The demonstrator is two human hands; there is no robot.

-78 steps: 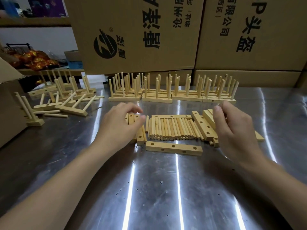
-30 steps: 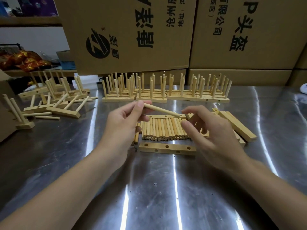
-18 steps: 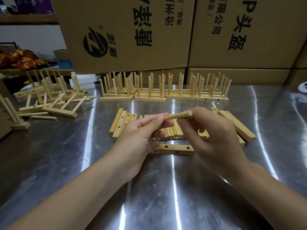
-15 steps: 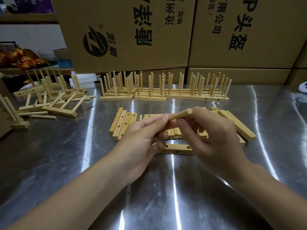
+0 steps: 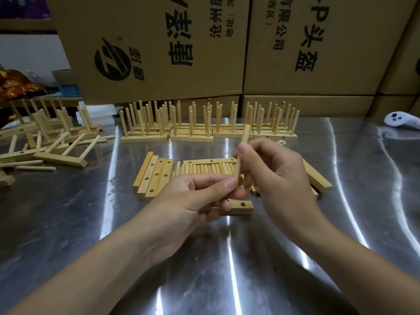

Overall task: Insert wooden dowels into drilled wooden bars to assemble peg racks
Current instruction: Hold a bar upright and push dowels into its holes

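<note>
On the steel table [image 5: 68,223] in front of me, my two hands meet over the work. My right hand [image 5: 277,178] pinches the dowel [image 5: 241,153] partway along its length, thumb against curled fingers, so it stands nearly upright with its top leaning a little away from me. My left hand [image 5: 186,201] nips the dowel's lower end between thumb and forefinger; whether its lower fingers touch the drilled bar [image 5: 242,207] beneath, I cannot tell. That bar lies flat just below my hands, one hole showing at its right end, the rest hidden under my left hand.

To do this well, I reckon I should bring the dowel fully plumb and let my left fingers steer the tip onto the open hole. I should keep the bar from sliding on the slick metal, then press straight down. Pushing at a slant could jam the peg.

Cardboard boxes [image 5: 159,46] wall off the back, with a row of finished racks [image 5: 145,133] standing before them and toppled racks [image 5: 59,153] far to my left. Spare bars [image 5: 154,176] lie just left of my hands. Loose dowels [image 5: 204,170] lie side by side right behind the bar, near enough for my knuckles to scatter. A white controller [image 5: 400,119] sits well apart at far right.
</note>
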